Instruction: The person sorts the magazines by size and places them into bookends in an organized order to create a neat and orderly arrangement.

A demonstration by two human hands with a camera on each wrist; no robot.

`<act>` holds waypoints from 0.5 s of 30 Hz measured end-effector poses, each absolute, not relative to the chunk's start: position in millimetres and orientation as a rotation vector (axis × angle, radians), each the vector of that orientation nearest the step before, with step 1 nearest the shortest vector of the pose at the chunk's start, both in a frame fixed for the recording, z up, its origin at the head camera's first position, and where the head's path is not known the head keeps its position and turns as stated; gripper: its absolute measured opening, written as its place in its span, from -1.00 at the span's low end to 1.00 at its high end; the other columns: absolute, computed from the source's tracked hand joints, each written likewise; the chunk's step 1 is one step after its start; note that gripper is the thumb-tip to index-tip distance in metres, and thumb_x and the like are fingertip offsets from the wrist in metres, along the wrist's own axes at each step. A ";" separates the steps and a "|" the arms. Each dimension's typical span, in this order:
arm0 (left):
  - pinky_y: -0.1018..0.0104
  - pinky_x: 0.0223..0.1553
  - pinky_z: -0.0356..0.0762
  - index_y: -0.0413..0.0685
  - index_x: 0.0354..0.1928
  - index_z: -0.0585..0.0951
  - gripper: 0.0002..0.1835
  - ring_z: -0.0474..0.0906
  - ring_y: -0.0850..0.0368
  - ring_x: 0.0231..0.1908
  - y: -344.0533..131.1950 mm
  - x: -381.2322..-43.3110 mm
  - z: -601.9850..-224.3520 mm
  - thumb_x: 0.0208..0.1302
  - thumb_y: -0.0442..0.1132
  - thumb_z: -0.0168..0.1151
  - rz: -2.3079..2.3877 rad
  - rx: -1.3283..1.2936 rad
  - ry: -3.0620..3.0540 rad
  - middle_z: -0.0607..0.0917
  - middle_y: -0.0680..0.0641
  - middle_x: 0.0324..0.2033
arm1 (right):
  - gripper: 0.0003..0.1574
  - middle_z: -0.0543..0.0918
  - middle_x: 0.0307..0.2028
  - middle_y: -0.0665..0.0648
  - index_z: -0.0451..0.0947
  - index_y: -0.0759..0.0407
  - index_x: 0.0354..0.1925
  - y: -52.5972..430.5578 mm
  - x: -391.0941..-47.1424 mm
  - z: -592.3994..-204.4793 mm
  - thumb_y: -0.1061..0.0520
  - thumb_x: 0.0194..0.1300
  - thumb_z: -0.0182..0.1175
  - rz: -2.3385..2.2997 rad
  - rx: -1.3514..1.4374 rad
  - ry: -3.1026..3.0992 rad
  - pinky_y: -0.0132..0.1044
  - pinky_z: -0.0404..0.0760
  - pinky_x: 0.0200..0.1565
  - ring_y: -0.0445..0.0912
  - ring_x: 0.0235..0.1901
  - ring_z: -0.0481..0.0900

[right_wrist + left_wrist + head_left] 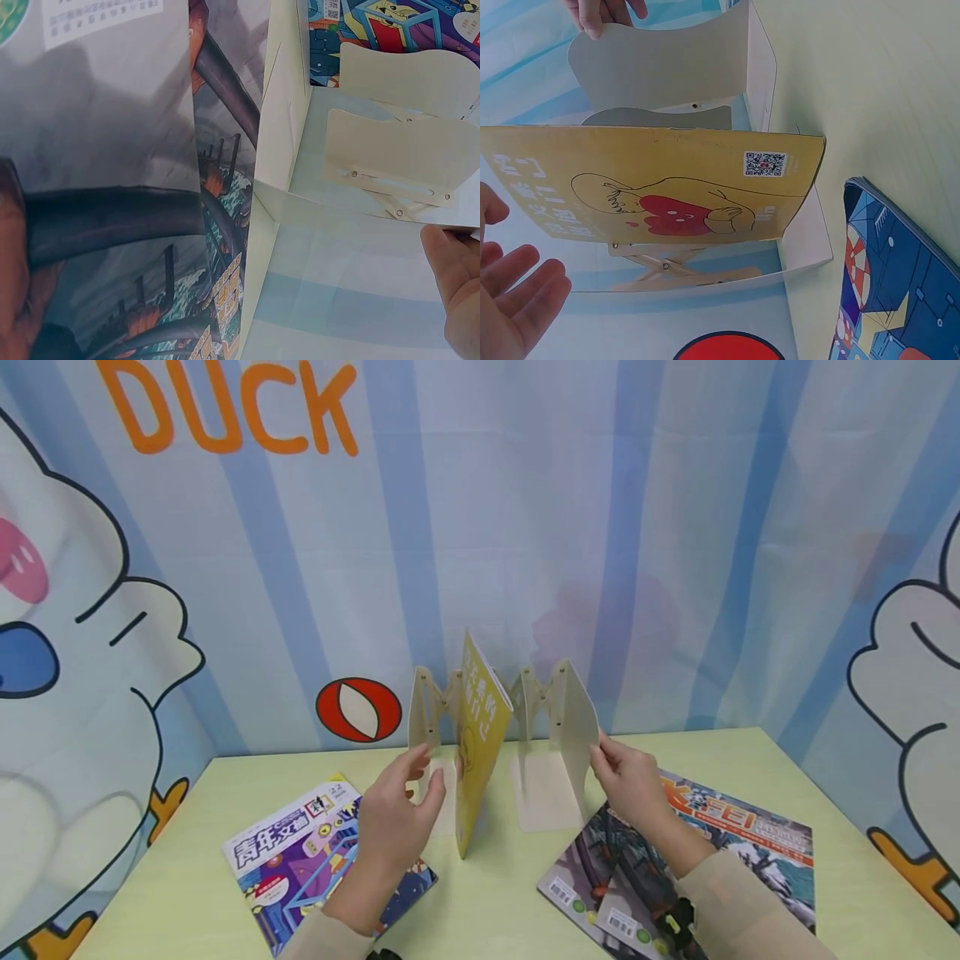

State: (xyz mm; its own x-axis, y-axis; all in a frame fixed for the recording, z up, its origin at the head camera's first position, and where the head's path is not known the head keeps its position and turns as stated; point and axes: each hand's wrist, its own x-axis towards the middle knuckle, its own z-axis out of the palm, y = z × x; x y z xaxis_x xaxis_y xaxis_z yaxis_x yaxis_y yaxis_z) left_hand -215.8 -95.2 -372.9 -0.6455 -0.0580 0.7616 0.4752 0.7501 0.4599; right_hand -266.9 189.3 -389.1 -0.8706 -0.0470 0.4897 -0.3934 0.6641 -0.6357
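Expandable cream bookend rack (551,789), before a blue-striped backdrop (495,510) lettered DUCK, at the rear middle of a pale yellow-green tabletop (487,914). At right front, overlapping magazines (742,827) with orange lettering, partly hidden by the right sleeve (738,906). At left front, a purple-and-blue magazine (300,864), partly hidden behind the left arm (366,885). Standing in the rack's middle, slightly tilted, a yellow booklet (481,735) with white title characters. Right hand (630,783) at the rack's outer right panel (576,718), gripping its edge with thumb and fingers. Left hand (396,814) beside the outer left panel (417,706), with thumb and fingers parted in a loose curve, grasping nothing; impossible to tell whether touching the panel. Between panels, riveted scissor links (666,265). Printed on the booklet's cover, a red heart-like shape (676,216) and, smaller, a QR code (764,164).
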 end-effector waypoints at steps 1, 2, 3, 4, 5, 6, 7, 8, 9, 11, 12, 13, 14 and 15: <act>0.26 -0.37 0.69 -0.14 0.01 0.59 -0.65 0.70 0.06 -0.27 -95.7 -215.7 -373.1 0.17 -0.23 0.30 -0.835 -0.309 -2.132 0.74 -0.12 -0.22 | -0.52 0.69 -0.17 0.40 0.41 0.34 0.21 189.3 -266.9 -389.2 0.20 0.36 0.08 1.077 0.345 -2.443 -0.43 0.44 -0.66 0.05 -0.45 0.67; 0.26 -0.37 0.69 -0.14 0.01 0.59 -0.65 0.70 0.05 -0.28 -96.2 -215.5 -373.3 0.17 -0.23 0.31 -0.833 -0.304 -2.132 0.74 -0.12 -0.22 | -0.52 0.69 -0.17 0.40 0.41 0.34 0.20 189.4 -267.0 -389.3 0.20 0.36 0.08 1.074 0.345 -2.441 -0.43 0.44 -0.66 0.05 -0.46 0.67; 0.26 -0.38 0.69 -0.14 0.01 0.59 -0.65 0.70 0.05 -0.28 -96.6 -215.2 -373.3 0.16 -0.23 0.31 -0.832 -0.299 -2.132 0.75 -0.12 -0.22 | -0.52 0.69 -0.18 0.40 0.41 0.34 0.20 189.4 -267.1 -389.5 0.20 0.36 0.08 1.073 0.346 -2.440 -0.42 0.43 -0.67 0.05 -0.47 0.66; 0.26 -0.38 0.68 -0.14 0.01 0.59 -0.65 0.70 0.05 -0.28 -97.2 -214.8 -373.3 0.16 -0.23 0.31 -0.828 -0.292 -2.133 0.75 -0.12 -0.22 | -0.53 0.69 -0.18 0.40 0.41 0.35 0.20 189.5 -267.3 -389.7 0.20 0.36 0.08 1.068 0.348 -2.437 -0.42 0.43 -0.67 0.05 -0.46 0.67; 0.26 -0.38 0.68 -0.14 0.01 0.59 -0.64 0.70 0.05 -0.28 -97.8 -214.3 -373.3 0.16 -0.23 0.31 -0.824 -0.285 -2.136 0.75 -0.11 -0.22 | -0.53 0.69 -0.19 0.40 0.41 0.35 0.20 189.6 -267.4 -390.0 0.20 0.36 0.08 1.064 0.349 -2.435 -0.42 0.42 -0.67 0.06 -0.46 0.67; 0.26 -0.38 0.68 -0.14 0.01 0.58 -0.64 0.70 0.06 -0.27 -98.5 -214.0 -373.5 0.16 -0.23 0.31 -0.820 -0.276 -2.141 0.75 -0.11 -0.22 | -0.53 0.69 -0.19 0.39 0.41 0.34 0.20 189.5 -267.6 -390.2 0.20 0.36 0.08 1.062 0.347 -2.436 -0.42 0.43 -0.66 0.06 -0.46 0.67; 0.26 -0.38 0.68 -0.14 0.02 0.58 -0.63 0.70 0.06 -0.27 -99.5 -213.9 -373.8 0.16 -0.23 0.32 -0.814 -0.269 -2.144 0.75 -0.11 -0.22 | -0.52 0.69 -0.19 0.39 0.41 0.34 0.20 189.5 -267.6 -390.2 0.20 0.36 0.08 1.062 0.346 -2.436 -0.42 0.42 -0.67 0.05 -0.47 0.66; 0.26 -0.37 0.69 -0.15 0.02 0.58 -0.63 0.70 0.07 -0.27 -100.3 -213.4 -373.7 0.16 -0.23 0.32 -0.811 -0.262 -2.150 0.75 -0.11 -0.22 | -0.52 0.69 -0.19 0.40 0.41 0.35 0.20 189.6 -267.6 -390.0 0.20 0.36 0.08 1.059 0.348 -2.434 -0.42 0.43 -0.66 0.06 -0.46 0.66; 0.26 -0.37 0.69 -0.15 0.02 0.58 -0.63 0.70 0.07 -0.27 -101.1 -213.0 -373.6 0.16 -0.23 0.32 -0.812 -0.256 -2.155 0.75 -0.10 -0.22 | -0.52 0.69 -0.19 0.40 0.41 0.35 0.20 189.6 -267.6 -390.0 0.19 0.36 0.08 1.059 0.346 -2.435 -0.42 0.43 -0.66 0.07 -0.45 0.67; 0.25 -0.36 0.69 -0.15 0.03 0.58 -0.63 0.70 0.07 -0.27 -102.9 -212.2 -373.5 0.16 -0.23 0.31 -0.812 -0.245 -2.163 0.75 -0.11 -0.22 | -0.52 0.68 -0.18 0.40 0.41 0.35 0.20 189.6 -267.5 -389.8 0.19 0.36 0.08 1.058 0.346 -2.432 -0.43 0.44 -0.65 0.08 -0.43 0.68; 0.24 -0.36 0.69 -0.15 0.03 0.57 -0.63 0.70 0.07 -0.27 -103.8 -211.7 -373.6 0.16 -0.23 0.31 -0.812 -0.237 -2.167 0.75 -0.10 -0.22 | -0.53 0.68 -0.17 0.40 0.41 0.35 0.20 189.6 -267.4 -389.7 0.19 0.36 0.08 1.060 0.346 -2.431 -0.43 0.45 -0.65 0.09 -0.42 0.68; 0.24 -0.36 0.69 -0.15 0.03 0.57 -0.63 0.70 0.07 -0.27 -104.6 -211.1 -373.4 0.16 -0.23 0.31 -0.813 -0.231 -2.170 0.75 -0.11 -0.22 | -0.53 0.68 -0.16 0.41 0.41 0.36 0.19 189.6 -267.3 -389.6 0.19 0.36 0.08 1.059 0.348 -2.428 -0.42 0.46 -0.64 0.11 -0.40 0.69; 0.24 -0.36 0.69 -0.15 0.02 0.58 -0.63 0.70 0.06 -0.28 -105.5 -210.5 -373.3 0.16 -0.23 0.32 -0.816 -0.225 -2.171 0.75 -0.11 -0.22 | -0.53 0.67 -0.15 0.41 0.42 0.36 0.19 189.6 -267.3 -389.5 0.20 0.36 0.08 1.056 0.351 -2.426 -0.43 0.49 -0.62 0.12 -0.38 0.70; 0.23 -0.35 0.69 -0.15 0.03 0.57 -0.63 0.70 0.06 -0.27 -106.4 -210.0 -373.6 0.16 -0.24 0.32 -0.821 -0.218 -2.172 0.74 -0.11 -0.22 | -0.53 0.67 -0.14 0.40 0.42 0.35 0.19 189.5 -267.3 -389.8 0.19 0.36 0.08 1.055 0.349 -2.427 -0.43 0.52 -0.60 0.13 -0.36 0.70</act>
State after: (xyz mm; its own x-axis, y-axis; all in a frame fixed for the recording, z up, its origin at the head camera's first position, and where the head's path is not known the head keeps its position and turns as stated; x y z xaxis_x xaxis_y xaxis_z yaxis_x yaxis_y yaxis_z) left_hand -210.0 -106.4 -373.6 -0.6755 -0.1072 0.7295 0.4021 0.7758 0.4863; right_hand -267.3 189.5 -389.8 -0.8581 -0.0452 0.5114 -0.4048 0.6723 -0.6198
